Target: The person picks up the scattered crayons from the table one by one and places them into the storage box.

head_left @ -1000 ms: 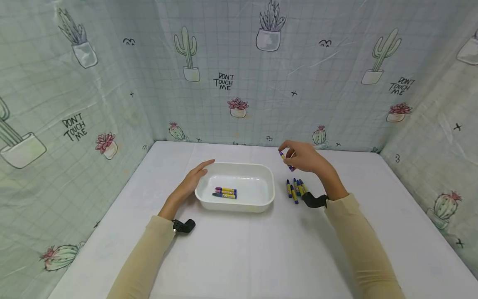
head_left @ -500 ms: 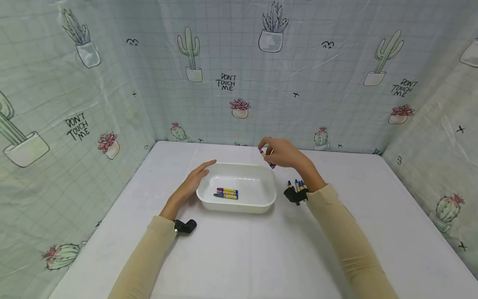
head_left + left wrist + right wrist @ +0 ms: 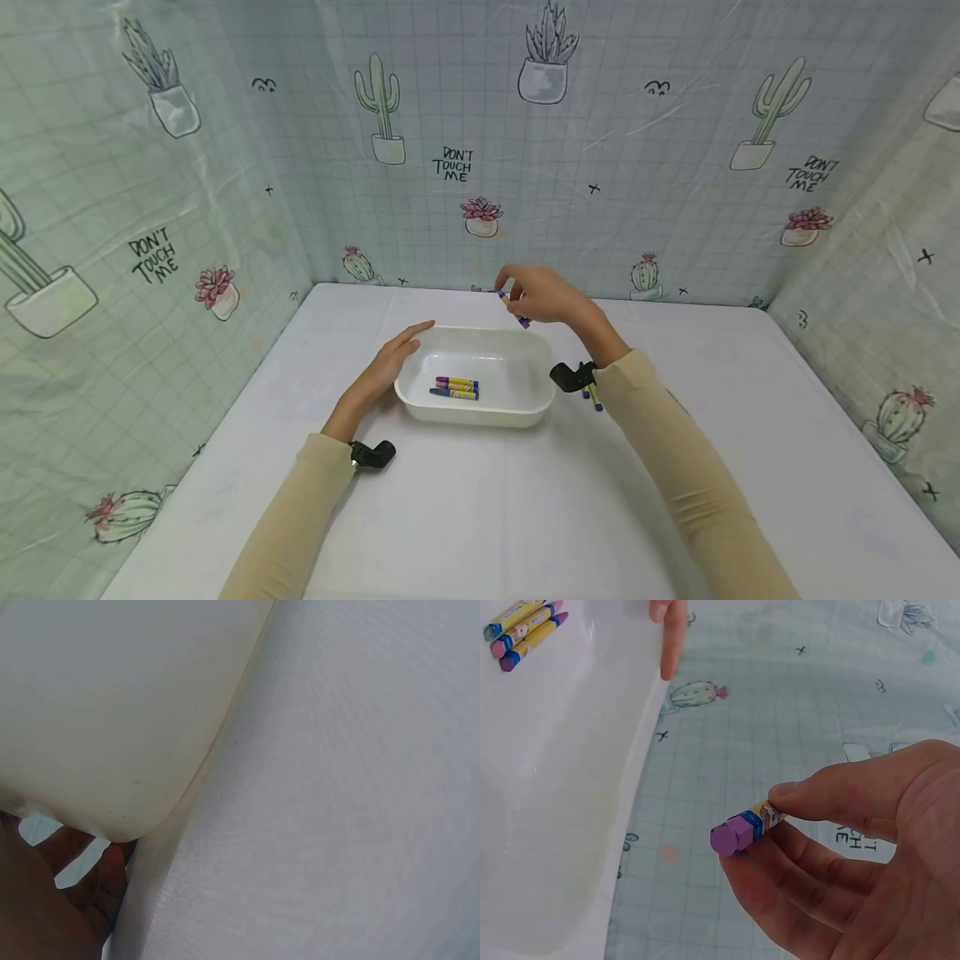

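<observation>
In the head view my left hand [image 3: 384, 363] holds the left end of a white plastic tray [image 3: 465, 414], thumb at the rim and fingers along the outside. The left wrist view shows bent fingers [image 3: 112, 874] against the tray's wall. Behind the tray's far right rim, my right hand [image 3: 546, 296] pinches a purple crayon [image 3: 735, 834] in a yellow and blue wrapper between thumb and fingers. Its flat end faces the right wrist camera. Three crayons [image 3: 456, 388] lie side by side inside the tray, toward its left.
More crayons [image 3: 596, 398] lie on the white tabletop [image 3: 480, 508] right of the tray, partly hidden by the right wrist's black camera [image 3: 572, 377]. A cactus-print sheet [image 3: 480, 100] hangs behind the table and along both sides.
My right hand has carried the purple crayon leftward from above the loose crayons to behind the tray's far right rim. The left hand and tray have stayed in place.
</observation>
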Demonstrator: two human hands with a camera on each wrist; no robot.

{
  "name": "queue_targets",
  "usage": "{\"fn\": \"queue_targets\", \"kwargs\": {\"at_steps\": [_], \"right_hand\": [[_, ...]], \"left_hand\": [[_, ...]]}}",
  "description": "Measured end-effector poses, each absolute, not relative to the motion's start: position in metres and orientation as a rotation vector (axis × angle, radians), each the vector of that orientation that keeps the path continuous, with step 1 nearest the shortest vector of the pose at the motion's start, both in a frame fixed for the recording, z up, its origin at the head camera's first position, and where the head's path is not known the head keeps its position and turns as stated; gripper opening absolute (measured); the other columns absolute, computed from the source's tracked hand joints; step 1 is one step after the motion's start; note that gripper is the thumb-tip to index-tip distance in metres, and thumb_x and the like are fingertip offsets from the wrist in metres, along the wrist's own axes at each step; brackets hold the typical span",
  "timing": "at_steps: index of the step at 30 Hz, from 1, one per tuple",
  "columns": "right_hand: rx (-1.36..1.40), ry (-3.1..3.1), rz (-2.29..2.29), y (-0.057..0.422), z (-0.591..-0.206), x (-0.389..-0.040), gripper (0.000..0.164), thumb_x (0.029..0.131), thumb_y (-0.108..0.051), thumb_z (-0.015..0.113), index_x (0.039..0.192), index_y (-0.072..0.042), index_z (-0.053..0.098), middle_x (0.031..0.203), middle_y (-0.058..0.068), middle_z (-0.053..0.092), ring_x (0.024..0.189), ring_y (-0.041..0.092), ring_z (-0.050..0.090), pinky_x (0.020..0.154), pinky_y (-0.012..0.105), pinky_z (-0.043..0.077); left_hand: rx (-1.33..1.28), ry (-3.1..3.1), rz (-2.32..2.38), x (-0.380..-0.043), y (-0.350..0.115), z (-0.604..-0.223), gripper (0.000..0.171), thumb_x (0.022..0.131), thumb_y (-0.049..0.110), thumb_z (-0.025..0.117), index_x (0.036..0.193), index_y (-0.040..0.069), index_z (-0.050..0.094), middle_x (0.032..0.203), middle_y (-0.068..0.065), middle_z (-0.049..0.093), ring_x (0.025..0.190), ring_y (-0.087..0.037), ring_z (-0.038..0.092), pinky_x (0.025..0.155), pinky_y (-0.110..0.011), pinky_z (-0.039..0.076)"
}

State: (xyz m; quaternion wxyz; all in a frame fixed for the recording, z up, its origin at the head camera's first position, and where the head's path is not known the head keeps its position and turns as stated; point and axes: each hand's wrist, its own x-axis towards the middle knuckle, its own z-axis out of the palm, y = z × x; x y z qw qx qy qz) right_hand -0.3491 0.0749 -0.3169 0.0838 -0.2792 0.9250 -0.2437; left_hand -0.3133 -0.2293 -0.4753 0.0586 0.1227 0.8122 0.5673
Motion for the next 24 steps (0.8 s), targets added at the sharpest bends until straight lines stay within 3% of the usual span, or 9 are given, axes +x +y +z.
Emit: {"fn": "queue_targets", "kwargs": {"at_steps": [14,24], "right_hand": [[-0.884,2.761,-0.739,0.057,-0.317,-0.347,0.032,0.099,-0.011,0.063,0.131,-0.011,0.061,0.111,0.016,0.073,0.076,0.022,0.074,0.073,0.034,0.061],[-0.927,2.752,-0.757,0.051,-0.325,-0.346,0.031,0.098,-0.010,0.064,0.129,-0.010,0.062,0.111,0.016,0.073,0.078,0.022,0.073,0.074,0.034,0.061]], "left_hand": [[0.372,2.488,1.696,-0.313,-0.230,-0.475,0.049,0.113,0.030,0.031,0.162,0.027,0.036,0.171,-0.006,0.029,0.154,-0.034,0.035,0.124,-0.058,0.032],[0.362,2.448,1.731,-0.312,-0.228,-0.473,0.049,0.114,0.029,0.031,0.163,0.024,0.034,0.172,-0.007,0.027,0.155,-0.036,0.032,0.125,-0.060,0.028]]}}
